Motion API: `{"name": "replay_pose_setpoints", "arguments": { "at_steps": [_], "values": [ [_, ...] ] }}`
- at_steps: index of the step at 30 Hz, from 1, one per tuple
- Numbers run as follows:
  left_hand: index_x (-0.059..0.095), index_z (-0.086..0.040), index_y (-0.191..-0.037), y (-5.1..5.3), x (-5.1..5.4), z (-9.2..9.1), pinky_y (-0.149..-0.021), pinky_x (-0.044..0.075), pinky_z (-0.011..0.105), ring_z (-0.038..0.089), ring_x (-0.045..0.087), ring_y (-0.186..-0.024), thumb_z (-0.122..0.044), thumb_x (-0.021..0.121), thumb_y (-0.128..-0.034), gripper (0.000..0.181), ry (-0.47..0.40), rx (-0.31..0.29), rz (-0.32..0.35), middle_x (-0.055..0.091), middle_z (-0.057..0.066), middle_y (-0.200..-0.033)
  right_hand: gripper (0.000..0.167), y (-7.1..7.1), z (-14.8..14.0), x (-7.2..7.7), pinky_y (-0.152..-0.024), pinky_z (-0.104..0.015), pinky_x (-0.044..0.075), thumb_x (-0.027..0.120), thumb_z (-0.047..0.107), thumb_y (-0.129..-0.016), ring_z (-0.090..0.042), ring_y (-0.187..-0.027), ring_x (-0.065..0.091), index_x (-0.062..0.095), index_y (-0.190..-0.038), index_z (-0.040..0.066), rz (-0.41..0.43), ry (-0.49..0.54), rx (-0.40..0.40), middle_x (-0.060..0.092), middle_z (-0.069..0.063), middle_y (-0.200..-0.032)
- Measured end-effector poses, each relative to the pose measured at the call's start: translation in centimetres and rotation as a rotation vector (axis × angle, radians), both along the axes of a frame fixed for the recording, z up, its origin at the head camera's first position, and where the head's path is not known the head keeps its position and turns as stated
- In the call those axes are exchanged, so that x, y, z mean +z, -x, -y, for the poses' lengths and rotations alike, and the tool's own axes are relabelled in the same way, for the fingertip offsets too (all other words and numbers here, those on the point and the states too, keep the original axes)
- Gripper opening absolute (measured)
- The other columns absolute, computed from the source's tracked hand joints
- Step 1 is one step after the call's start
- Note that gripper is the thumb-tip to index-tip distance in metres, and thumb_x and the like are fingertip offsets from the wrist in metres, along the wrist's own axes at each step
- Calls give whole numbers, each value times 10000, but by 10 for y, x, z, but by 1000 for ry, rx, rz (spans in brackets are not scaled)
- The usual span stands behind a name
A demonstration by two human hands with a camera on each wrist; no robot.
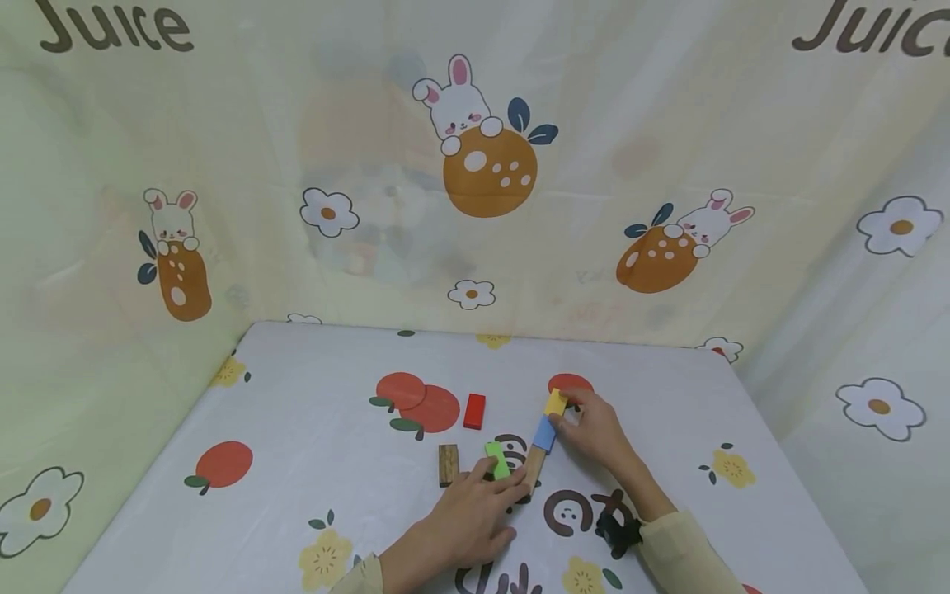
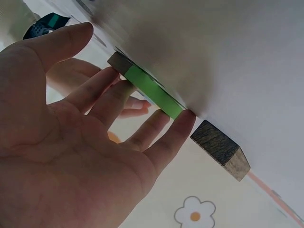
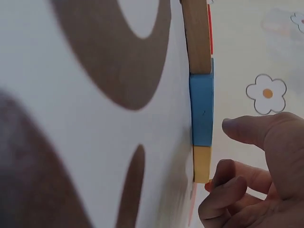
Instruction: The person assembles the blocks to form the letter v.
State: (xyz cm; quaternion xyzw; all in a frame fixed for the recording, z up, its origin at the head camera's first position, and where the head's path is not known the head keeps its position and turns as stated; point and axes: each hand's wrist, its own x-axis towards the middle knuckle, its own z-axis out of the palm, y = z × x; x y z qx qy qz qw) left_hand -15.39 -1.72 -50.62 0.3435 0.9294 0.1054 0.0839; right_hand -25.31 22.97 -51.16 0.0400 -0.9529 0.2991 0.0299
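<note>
L fingers (image 2: 171, 137) spread, touching green blk (image 2: 152, 91) — R fingers (image 3: 221, 199) half-bent, loose at yellow blk (image 3: 202, 164), curtain (image 1: 401, 264) reads "Juice" (image 1: 117, 31)

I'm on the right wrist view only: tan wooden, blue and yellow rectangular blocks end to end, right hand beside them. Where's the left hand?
Observer: Left hand is at a bright green rectangular block, fingers touching it.

Operator: Anything to the left of that?

Observer: Yes, a dark brown wood-grain rectangular block, with a gap between the two.

Operator: Any block farther from the person than those two?

Observer: A red rectangular block, touching no other block, just right of the overlapping printed red fruits.
</note>
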Motion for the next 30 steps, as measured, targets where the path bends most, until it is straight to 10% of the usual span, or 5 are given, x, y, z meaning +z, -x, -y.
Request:
{"name": "replay_pose_setpoints", "arguments": {
  "at_steps": [30],
  "values": [
    [499,-369,-1576,-1,3,0,-1092,540,589,349,447,-1531,-447,691,-986,625,12,-7,-1,434,-147,-1679,559,-38,10,4,-1134,-580,511,806,507,-898,-387,-1400,591,744,-1283,107,-187,-342,309,646,-138,-1480]
  ]
}}
